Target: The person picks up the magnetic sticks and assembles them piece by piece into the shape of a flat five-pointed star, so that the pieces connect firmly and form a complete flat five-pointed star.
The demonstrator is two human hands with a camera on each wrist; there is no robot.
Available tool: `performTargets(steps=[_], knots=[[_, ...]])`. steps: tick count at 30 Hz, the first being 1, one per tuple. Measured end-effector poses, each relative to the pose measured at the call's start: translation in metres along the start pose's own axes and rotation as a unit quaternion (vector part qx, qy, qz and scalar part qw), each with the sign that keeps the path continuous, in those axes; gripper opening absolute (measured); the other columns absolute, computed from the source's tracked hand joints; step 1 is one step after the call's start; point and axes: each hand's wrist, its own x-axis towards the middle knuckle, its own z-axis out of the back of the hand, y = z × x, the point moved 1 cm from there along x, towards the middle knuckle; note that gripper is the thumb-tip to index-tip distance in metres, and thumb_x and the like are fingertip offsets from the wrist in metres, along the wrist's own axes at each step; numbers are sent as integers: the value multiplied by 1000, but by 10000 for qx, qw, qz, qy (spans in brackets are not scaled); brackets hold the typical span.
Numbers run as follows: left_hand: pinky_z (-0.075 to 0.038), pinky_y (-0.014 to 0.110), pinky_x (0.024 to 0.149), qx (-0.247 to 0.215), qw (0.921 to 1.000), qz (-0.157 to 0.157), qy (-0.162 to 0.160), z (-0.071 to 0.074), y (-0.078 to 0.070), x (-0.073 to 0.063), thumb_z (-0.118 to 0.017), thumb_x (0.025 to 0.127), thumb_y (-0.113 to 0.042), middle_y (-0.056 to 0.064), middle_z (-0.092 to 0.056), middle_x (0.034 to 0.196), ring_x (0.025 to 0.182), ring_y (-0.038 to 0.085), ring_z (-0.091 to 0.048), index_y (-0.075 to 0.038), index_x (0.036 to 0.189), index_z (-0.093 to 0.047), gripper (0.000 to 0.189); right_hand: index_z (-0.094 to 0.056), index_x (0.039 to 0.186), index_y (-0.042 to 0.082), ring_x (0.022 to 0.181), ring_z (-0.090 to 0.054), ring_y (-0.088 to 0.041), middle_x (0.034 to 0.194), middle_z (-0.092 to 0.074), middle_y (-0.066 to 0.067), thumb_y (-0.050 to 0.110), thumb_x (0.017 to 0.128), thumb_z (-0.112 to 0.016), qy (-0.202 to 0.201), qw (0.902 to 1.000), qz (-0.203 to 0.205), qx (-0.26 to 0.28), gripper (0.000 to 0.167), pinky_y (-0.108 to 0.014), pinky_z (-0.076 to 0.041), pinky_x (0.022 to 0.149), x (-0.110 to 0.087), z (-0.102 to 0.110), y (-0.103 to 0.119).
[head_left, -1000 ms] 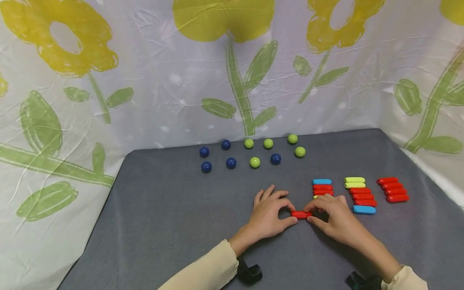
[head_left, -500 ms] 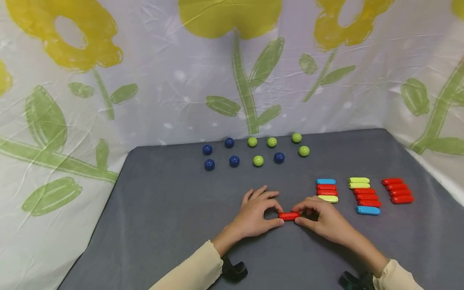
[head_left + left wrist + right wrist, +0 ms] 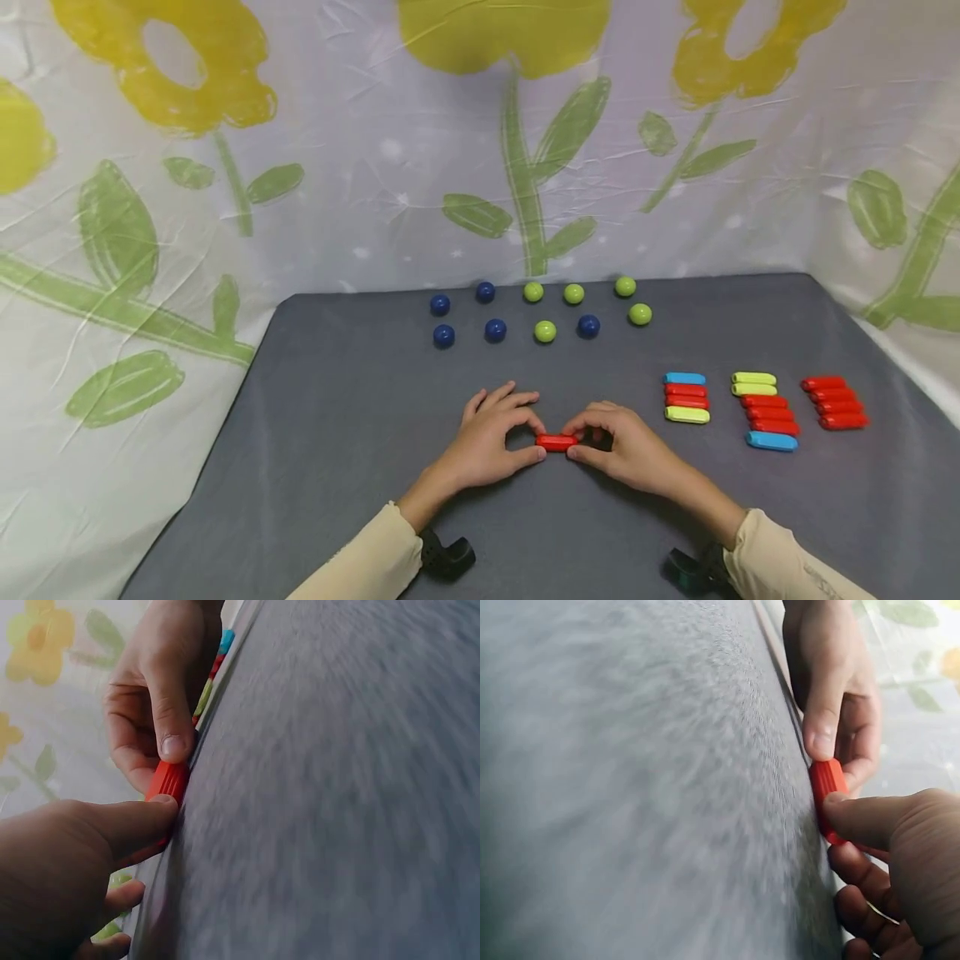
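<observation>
Both hands pinch one short red ridged plastic stick (image 3: 557, 442), low over or on the grey table. My left hand (image 3: 483, 442) holds its left end between thumb and index finger, the other fingers spread. At the opposite end my right hand (image 3: 622, 446) grips it with thumb and fingertips. In the left wrist view the red stick (image 3: 169, 780) shows its ridges between the two thumbs. The right wrist view has the same red stick (image 3: 829, 787) beside the table surface, partly covered by the thumb.
Right of the hands lie three columns of sticks: a mixed one (image 3: 686, 398), another mixed one (image 3: 765, 408) and a red one (image 3: 835, 402). Dark blue balls (image 3: 495, 331) and green balls (image 3: 545, 332) stand along the back of the grey table (image 3: 337, 467). A flowered cloth (image 3: 360, 167) hangs behind.
Both hands have moved left with the red stick, away from the columns of sticks. The nearest column's yellow-green stick has come fully into view. The head view has shifted slightly.
</observation>
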Motion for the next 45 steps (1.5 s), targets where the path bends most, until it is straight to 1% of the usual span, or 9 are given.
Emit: performTargets(steps=[6,11,18,22,35,38,41,43,45], knots=[[-9,67,120,-67,9995,140,-283,9,10,-5,-80,87,-35,1,-56,151,154,34,-31,-30,99,-71,16,-76,102,23,72,-51,-7,85,-63,15,16,85,-83,27,10000,55,70,19,-25,-44,69,21,-10,1],[-11,67,120,1,9982,190,-575,10,16,-5,-82,86,-35,5,-55,151,153,34,-33,-28,98,-71,17,-77,104,21,72,-50,-7,86,-65,12,18,86,-82,78,9997,212,31,19,-26,-42,70,37,-18,4],[-17,66,119,232,9940,320,-1024,11,24,-4,-83,85,-38,9,-57,149,151,34,-36,-27,95,-70,20,-78,105,21,72,-50,-7,92,-68,9,19,87,-82,65,10000,11,3,19,-30,-38,76,52,-24,8],[-16,67,118,201,9926,396,-1135,14,25,-5,-83,85,-38,9,-58,148,151,34,-37,-28,94,-70,19,-78,105,21,74,-50,-9,92,-69,8,20,87,-82,22,10000,-58,38,19,-32,-34,79,56,-25,9],[-18,62,117,35,9893,345,-1419,26,36,-12,-85,83,-33,8,-62,142,149,33,-41,-25,95,-73,19,-79,104,23,77,-50,-11,92,-69,7,21,85,-84,-244,9997,44,42,20,-33,-31,79,64,-32,13],[-19,62,117,98,9890,365,-1430,25,37,-15,-84,84,-34,8,-63,141,149,33,-40,-25,94,-73,18,-78,111,21,78,-50,-11,100,-69,4,21,85,-84,-300,9994,108,159,27,-33,-32,79,63,-34,12],[-20,62,116,179,9888,410,-1425,22,38,-18,-84,84,-35,7,-64,140,148,33,-41,-26,93,-73,17,-73,123,16,83,-52,-15,117,-65,-3,18,86,-83,-556,9976,56,415,38,-32,-39,79,62,-36,7],[-21,61,115,226,9886,425,-1425,20,39,-19,-83,84,-36,7,-64,140,148,32,-42,-26,94,-73,17,-69,130,14,86,-52,-19,125,-59,-6,15,87,-82,-978,9937,-113,538,45,-31,-42,76,63,-35,2],[-21,61,115,216,9884,423,-1445,18,39,-19,-83,85,-36,7,-64,140,147,32,-43,-26,94,-73,17,-66,133,11,88,-52,-23,130,-55,-10,12,87,-81,-1561,9853,-325,608,49,-29,-44,71,66,-33,-4]])
